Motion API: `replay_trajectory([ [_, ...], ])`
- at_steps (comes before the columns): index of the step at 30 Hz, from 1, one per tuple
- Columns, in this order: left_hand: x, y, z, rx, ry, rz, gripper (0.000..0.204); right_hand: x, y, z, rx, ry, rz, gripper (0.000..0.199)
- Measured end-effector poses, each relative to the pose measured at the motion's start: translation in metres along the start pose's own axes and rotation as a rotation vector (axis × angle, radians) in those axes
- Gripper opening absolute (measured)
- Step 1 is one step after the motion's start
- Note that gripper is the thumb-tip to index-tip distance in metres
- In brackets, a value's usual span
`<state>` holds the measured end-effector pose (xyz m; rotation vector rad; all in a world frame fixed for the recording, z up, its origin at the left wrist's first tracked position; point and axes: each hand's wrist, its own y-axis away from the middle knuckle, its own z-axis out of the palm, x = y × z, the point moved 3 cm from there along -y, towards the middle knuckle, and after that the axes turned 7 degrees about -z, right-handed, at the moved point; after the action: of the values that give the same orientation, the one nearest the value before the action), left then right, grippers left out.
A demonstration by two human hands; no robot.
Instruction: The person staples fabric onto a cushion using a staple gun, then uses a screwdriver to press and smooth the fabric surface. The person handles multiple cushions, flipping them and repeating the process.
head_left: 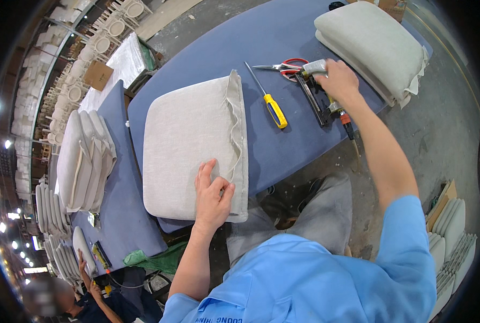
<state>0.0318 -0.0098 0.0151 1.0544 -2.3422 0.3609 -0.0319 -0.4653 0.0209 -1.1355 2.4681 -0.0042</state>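
A light grey upholstered seat cushion (183, 129) lies on the blue-covered table in front of me. Its loose, wavy fabric edge runs along the right side. My left hand (214, 196) rests on the cushion's near right part, fingers apart and slightly bent. To the right, my right hand (338, 81) is wrapped round a pneumatic staple gun (311, 99) with a black magazine and an orange hose fitting. Between cushion and gun lies a yellow-handled screwdriver (274, 109). Red-handled scissors (293, 67) lie beside the gun, partly hidden by it.
More grey cushions (372, 46) are stacked at the table's far right. Left, a second blue table (122, 210) bears stacked cushions (84, 161); a person (97, 296) works there near another staple gun (101, 255). Cushions (449, 231) stand at lower right. An air hose (357, 148) hangs off the table edge.
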Motion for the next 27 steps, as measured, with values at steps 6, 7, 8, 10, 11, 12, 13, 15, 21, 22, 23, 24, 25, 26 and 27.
replay_trajectory([
  [6,0.005,0.003,0.000,0.069,-0.098,0.106,0.025,-0.117,0.056,0.058,-0.344,-0.016,-0.247,0.057],
  [7,0.008,0.001,0.003,0.072,-0.125,0.129,0.026,-0.117,0.056,0.065,-0.330,-0.027,-0.218,0.055],
  [8,0.009,0.000,0.005,0.081,-0.156,0.147,0.026,-0.118,0.056,0.069,-0.316,-0.040,-0.197,0.054],
  [10,0.009,-0.001,0.008,0.083,-0.130,0.150,0.027,-0.116,0.054,0.071,-0.269,-0.081,-0.145,0.045],
  [11,0.007,-0.001,0.008,0.084,-0.118,0.149,0.027,-0.112,0.058,0.069,-0.240,-0.134,-0.153,0.044],
  [12,0.007,-0.002,0.009,0.090,-0.098,0.151,0.028,-0.101,0.063,0.064,-0.209,-0.184,-0.156,0.043],
  [13,0.007,-0.005,0.011,0.097,-0.074,0.153,0.029,-0.088,0.069,0.059,-0.176,-0.229,-0.160,0.042],
  [15,-0.003,0.000,0.011,0.124,-0.046,0.127,0.030,-0.078,0.109,0.052,-0.166,-0.567,-0.129,0.041],
  [21,0.005,0.002,0.003,0.100,-0.127,0.157,0.028,-0.016,0.273,0.006,-0.294,-0.832,-0.009,0.041],
  [22,0.004,0.000,0.004,0.087,-0.142,0.165,0.028,-0.008,0.295,0.000,-0.312,-0.794,-0.012,0.040],
  [23,0.003,-0.002,0.004,0.075,-0.162,0.171,0.027,-0.004,0.313,-0.004,-0.331,-0.761,-0.017,0.040],
  [24,0.001,-0.003,0.004,0.079,-0.136,0.179,0.027,-0.004,0.326,-0.008,-0.340,-0.747,-0.056,0.039],
  [25,0.000,-0.003,0.005,0.081,-0.109,0.187,0.028,-0.004,0.338,-0.012,-0.349,-0.733,-0.093,0.039],
  [26,-0.002,-0.003,0.005,0.085,-0.082,0.193,0.029,-0.004,0.345,-0.013,-0.361,-0.719,-0.131,0.038],
  [27,-0.005,-0.002,0.006,0.074,-0.082,0.175,0.028,-0.006,0.349,-0.012,-0.353,-0.706,-0.191,0.038],
])
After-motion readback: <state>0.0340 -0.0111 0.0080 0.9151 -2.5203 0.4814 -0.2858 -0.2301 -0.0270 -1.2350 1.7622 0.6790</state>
